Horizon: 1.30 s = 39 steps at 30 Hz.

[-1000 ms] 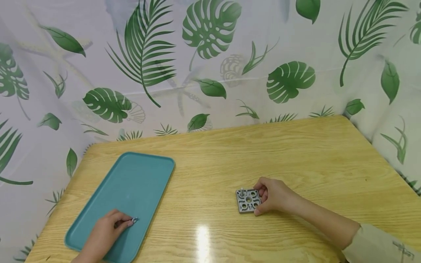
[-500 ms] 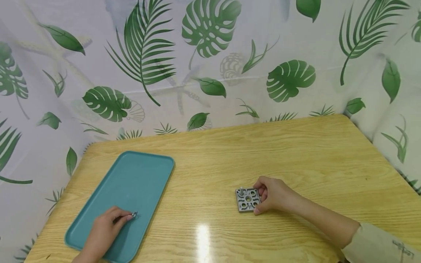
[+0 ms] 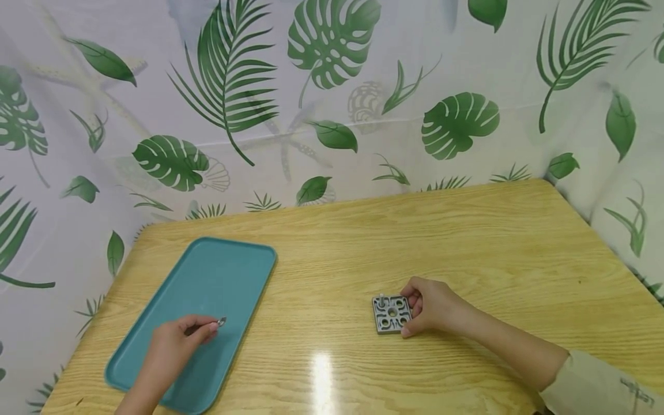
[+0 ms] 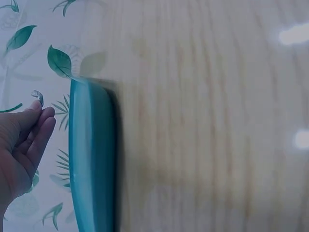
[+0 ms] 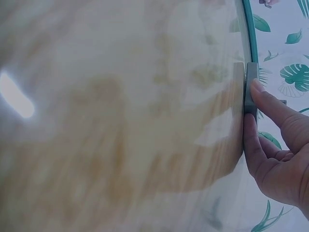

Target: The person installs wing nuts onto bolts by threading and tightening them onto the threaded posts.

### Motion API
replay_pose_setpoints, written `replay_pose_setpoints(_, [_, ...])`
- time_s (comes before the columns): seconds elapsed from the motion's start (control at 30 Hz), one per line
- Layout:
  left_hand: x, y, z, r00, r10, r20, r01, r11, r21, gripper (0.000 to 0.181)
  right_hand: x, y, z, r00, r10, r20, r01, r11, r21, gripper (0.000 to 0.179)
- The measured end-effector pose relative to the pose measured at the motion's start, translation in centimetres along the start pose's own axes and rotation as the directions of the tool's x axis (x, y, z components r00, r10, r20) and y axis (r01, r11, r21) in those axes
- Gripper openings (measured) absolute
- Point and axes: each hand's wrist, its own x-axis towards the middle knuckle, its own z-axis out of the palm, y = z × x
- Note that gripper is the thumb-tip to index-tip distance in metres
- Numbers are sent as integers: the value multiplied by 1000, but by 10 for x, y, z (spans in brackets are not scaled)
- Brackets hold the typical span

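My left hand [image 3: 176,346] hovers over the teal tray [image 3: 223,271] in the head view. Thumb and forefinger pinch a small shiny metal piece [image 3: 222,321]; the left wrist view shows the same curved silvery piece [image 4: 37,95] above the fingertips, its exact kind too small to tell. Farther right, my right hand [image 3: 433,305] grips the right edge of a square grey metal plate [image 3: 383,324] on the table. Round holes and curved grooves mark its top, and a short pin [image 3: 381,300] stands upright near its far left corner. The right wrist view shows the plate [image 5: 250,94] edge-on between thumb and fingers.
The wood-grain table [image 3: 321,265] extends between the tray and the plate and beyond both. A leaf-printed cloth [image 3: 394,132] rises behind the table's back edge and along its sides. Light glares off the tabletop near the front.
My left hand has risen and moved a little forward and right over the tray, carrying the small metal piece. The right hand and the plate stay in place.
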Motion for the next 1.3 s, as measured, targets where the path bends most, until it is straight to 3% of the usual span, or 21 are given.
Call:
replay_pose_setpoints(0.13, [0,8,-1,999,-38,28,40,997,-59,22,2,-1,0,1000,-8,6,8,1000,-8,64])
replay_pose_setpoints(0.5, [8,31,5,990,10,142,13,987,-160,22,2,-1,-1,1000,-11,9,11,1000,-21,66])
replay_pose_setpoints(0.73, [11,43,14,983,42,179,-13,987,-160,18,2,-3,-1,1000,2,16,-2,1000,-29,67])
replay_pose_setpoints(0.97, [12,54,27,985,66,161,-34,981,-192,13,4,-4,-2,1000,0,24,1,1000,-28,65])
replay_pose_setpoints(1.3, [15,72,48,976,178,128,-146,962,-230,9,3,-3,-2,1000,12,17,-11,1000,-25,66])
